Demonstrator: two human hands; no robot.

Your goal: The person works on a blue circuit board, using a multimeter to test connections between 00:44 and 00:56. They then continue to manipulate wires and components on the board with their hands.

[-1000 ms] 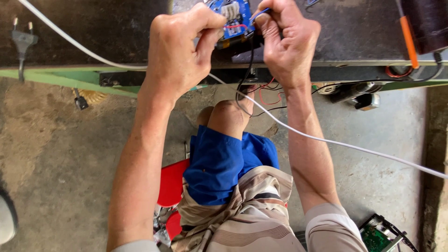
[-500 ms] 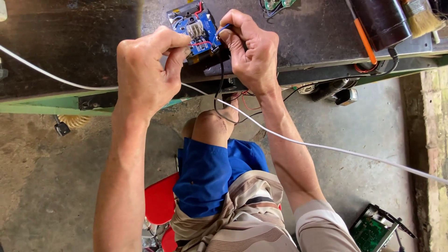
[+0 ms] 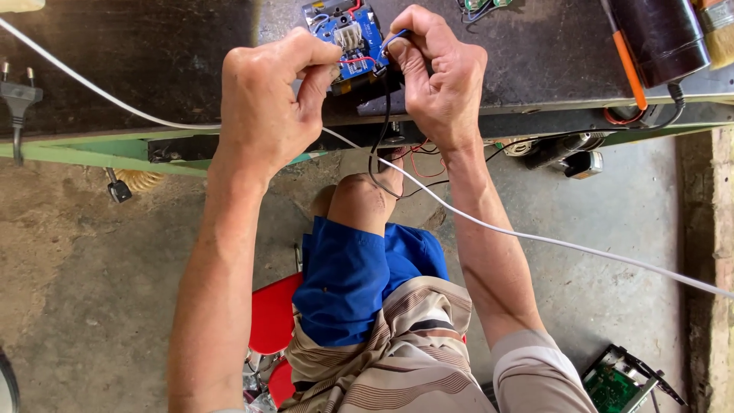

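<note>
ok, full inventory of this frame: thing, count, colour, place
circuit board: 1, blue, on bench edge between both hands
thin wires: several, red and black, hanging below the board
white cable: 1, running across the frame over the bench edge
plug: 1, black, far left on the bench
workbench: 1, dark top with green edge, upper frame
cylinder: 1, dark, upper right
brush: 1, top right corner
green board: 1, on the floor, lower right
stool: 1, red, under the person
left hand: on the board's left side
right hand: pinching a blue wire at the board's right side
</note>
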